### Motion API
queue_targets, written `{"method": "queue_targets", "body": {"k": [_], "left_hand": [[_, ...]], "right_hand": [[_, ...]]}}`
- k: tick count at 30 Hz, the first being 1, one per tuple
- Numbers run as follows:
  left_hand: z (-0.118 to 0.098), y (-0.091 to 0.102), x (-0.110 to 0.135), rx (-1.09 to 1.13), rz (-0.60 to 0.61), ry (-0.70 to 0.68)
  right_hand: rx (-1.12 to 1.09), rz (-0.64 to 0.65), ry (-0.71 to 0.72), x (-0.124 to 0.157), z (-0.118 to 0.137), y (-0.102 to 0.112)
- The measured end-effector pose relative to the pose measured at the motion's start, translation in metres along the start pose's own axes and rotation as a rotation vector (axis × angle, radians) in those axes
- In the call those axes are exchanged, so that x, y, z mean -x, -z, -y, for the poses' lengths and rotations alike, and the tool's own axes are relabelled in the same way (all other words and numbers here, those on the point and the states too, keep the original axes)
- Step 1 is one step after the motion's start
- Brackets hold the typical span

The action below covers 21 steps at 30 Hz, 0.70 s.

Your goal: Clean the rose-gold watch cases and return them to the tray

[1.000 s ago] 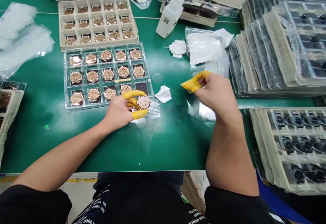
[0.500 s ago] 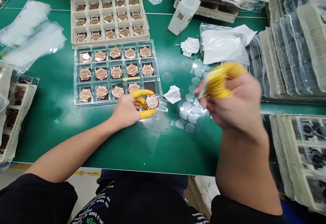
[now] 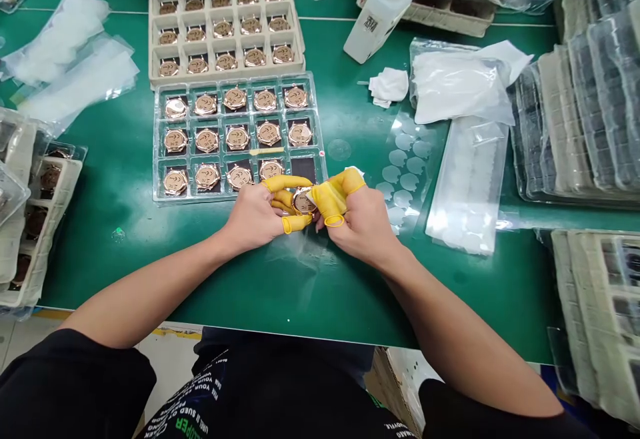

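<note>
My left hand (image 3: 257, 216), with yellow finger cots, grips a rose-gold watch case (image 3: 302, 200) by its edges, its engraved back facing up. My right hand (image 3: 357, 216), also in yellow cots, is closed on a white wipe (image 3: 311, 196), mostly hidden by the fingers, and touches the watch's back. Just behind the hands lies a clear plastic tray (image 3: 156, 159) of similar watch cases on black pads; its front right compartment (image 3: 303, 170) holds only a pad. Part of a crumpled white cloth (image 3: 356, 171) shows behind my right hand.
Beyond the clear tray is a beige tray (image 3: 151, 39) of watch cases. A white bottle (image 3: 383, 16) leans at the back. Sheets of round clear films (image 3: 403, 172) and a packet of film strips (image 3: 465, 186) lie right. Stacked trays (image 3: 580, 112) crowd the right edge, more trays (image 3: 60, 206) the left.
My right hand has come in from the right, down to the watch in my left hand. The left hand keeps its hold; the whole view has shifted slightly.
</note>
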<state>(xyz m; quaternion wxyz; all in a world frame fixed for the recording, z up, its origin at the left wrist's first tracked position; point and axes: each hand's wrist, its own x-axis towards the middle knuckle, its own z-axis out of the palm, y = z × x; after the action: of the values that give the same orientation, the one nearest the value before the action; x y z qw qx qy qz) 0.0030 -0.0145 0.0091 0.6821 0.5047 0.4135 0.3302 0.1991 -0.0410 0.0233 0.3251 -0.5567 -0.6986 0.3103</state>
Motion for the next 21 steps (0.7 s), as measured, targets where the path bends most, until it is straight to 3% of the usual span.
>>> {"method": "queue_targets", "body": {"k": [8, 10, 13, 16, 21], "left_hand": [[-0.006, -0.001, -0.003, 0.036, 0.006, 0.045], [-0.007, -0.001, -0.003, 0.021, -0.012, 0.023], [-0.007, -0.001, -0.002, -0.004, -0.012, -0.003], [-0.006, -0.002, -0.002, 0.003, -0.018, -0.004], [-0.008, -0.002, -0.001, 0.021, -0.087, 0.024]], "right_hand": [[-0.118, -0.068, -0.008, -0.001, -0.015, 0.001], [-0.087, -0.197, 0.125, -0.002, -0.017, 0.008], [0.041, -0.395, 0.446, -0.004, -0.017, 0.016], [0.100, -0.302, 0.624, -0.006, -0.019, 0.016], [0.147, -0.214, 0.675, -0.007, -0.020, 0.012]]}}
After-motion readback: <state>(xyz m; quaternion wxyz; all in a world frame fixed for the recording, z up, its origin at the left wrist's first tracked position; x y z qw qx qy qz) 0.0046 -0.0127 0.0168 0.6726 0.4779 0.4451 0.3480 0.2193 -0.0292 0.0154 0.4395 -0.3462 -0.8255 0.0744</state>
